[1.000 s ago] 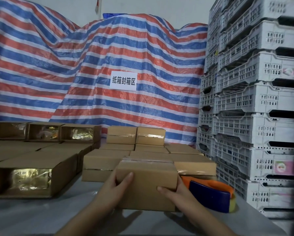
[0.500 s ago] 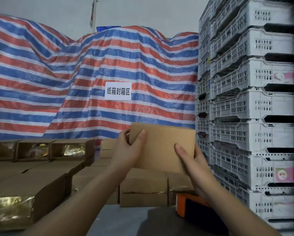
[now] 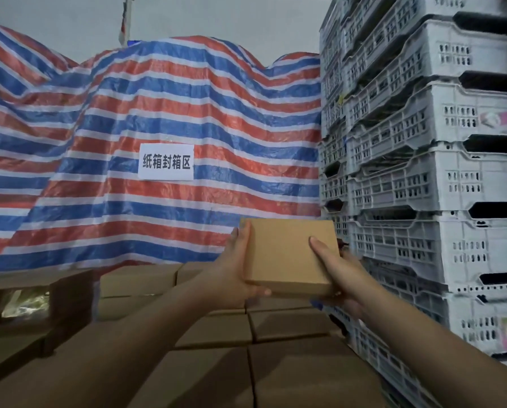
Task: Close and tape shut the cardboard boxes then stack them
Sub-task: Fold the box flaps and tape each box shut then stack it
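Two of our hands held one closed cardboard box in the air, at about four o'clock from the middle of the view. Going from the left: at nine o'clock hung the striped tarpaulin in red, blue and white, which filled the back of the scene. Low at eight o'clock lay an open carton on its side, with something shiny showing inside it. Near the centre, a white sign with black characters was fixed to the tarpaulin. Below it, from six to seven o'clock, ran rows of closed boxes, set edge to edge; whether they were taped we could not tell. Our left hand gripped the held box at its left side, fingers up along the edge and thumb curled under the near corner. The box was tilted, its broad face turned toward us, above the rows and apart from them. Our right hand clasped its right side, thumb laid across the face and the fingers hidden behind. At three o'clock stood the stack of white plastic crates, just beside the held box.
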Tool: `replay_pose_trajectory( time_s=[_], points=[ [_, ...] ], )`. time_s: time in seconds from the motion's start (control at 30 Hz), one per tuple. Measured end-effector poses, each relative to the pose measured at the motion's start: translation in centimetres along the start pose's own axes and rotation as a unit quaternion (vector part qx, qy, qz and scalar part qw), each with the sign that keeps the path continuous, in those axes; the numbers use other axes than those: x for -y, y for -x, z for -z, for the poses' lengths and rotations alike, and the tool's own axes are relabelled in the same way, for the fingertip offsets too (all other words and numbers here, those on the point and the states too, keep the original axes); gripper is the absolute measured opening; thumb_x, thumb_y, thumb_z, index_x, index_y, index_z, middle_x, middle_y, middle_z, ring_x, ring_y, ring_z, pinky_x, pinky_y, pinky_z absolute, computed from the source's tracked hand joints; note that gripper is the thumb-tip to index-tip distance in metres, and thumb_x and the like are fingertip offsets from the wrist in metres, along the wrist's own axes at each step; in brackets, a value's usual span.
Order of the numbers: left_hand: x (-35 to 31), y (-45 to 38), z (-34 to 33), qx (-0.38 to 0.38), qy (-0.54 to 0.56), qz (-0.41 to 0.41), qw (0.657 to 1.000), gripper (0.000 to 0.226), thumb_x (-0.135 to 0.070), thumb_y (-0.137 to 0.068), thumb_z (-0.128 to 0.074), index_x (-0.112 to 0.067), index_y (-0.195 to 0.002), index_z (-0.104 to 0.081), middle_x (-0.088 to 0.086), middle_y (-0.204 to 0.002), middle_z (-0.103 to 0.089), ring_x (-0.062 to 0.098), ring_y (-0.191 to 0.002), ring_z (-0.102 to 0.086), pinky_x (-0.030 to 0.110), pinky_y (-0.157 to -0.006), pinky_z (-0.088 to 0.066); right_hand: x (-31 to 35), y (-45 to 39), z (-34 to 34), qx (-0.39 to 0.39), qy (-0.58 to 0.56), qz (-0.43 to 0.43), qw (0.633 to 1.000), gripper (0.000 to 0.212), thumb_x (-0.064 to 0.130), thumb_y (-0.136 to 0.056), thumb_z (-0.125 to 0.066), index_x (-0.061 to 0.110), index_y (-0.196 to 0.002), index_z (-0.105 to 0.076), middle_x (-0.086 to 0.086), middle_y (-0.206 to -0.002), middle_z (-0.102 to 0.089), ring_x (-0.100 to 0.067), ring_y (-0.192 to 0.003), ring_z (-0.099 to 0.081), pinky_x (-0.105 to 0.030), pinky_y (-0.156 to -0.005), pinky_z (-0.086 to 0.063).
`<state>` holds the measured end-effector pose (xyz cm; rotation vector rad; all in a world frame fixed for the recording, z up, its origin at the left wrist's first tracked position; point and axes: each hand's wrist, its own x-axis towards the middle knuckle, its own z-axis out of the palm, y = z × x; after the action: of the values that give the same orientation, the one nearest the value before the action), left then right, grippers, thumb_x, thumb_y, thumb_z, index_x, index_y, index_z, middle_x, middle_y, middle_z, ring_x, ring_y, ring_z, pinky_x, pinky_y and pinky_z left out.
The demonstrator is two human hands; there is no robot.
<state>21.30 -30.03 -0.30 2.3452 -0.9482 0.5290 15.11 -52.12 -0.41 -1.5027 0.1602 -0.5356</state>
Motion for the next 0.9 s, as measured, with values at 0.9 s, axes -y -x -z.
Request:
replay_pose_trajectory(
  time_s=[0.9],
  points=[
    [8.6, -13.7, -6.6, 0.036, -0.239, 0.049, 0.969, 0.085, -0.079, -0.083, -0.043, -0.033, -0.151, -0.025, 0.006, -0.152, -0.039, 0.029, -0.135, -0.038, 0.044, -0.107, -0.033, -5.9, -19.9, -0.9, 0.087, 0.096, -0.181, 0.975, 0.050, 0.054, -0.088, -0.068, 0.014, -0.116, -0.058, -0.022, -0.115, -0.063, -0.040, -0.101, -0.063, -0.054, -0.085, -0.054]
  ],
)
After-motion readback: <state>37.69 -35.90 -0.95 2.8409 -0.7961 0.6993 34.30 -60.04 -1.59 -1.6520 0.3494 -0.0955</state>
